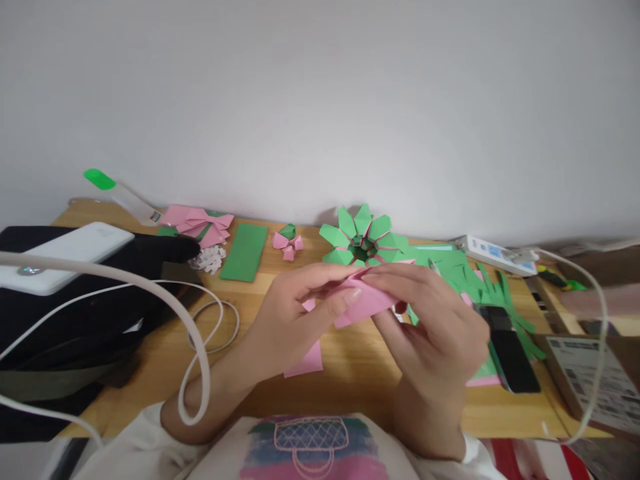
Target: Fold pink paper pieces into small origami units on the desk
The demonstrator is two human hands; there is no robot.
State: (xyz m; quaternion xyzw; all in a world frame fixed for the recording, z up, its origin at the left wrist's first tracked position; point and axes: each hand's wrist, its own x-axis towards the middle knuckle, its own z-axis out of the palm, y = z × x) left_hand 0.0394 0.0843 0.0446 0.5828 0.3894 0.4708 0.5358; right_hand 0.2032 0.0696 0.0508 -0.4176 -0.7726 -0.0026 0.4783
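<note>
With my left fingers and right fingers, I am pinching the pink paper above the bench, its long axis running roughly crosswise between them, neither side sitting clearly nearer.

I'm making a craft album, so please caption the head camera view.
Left hand and right hand holding pink paper over a wooden table, near a green-petaled paper ring.
</note>
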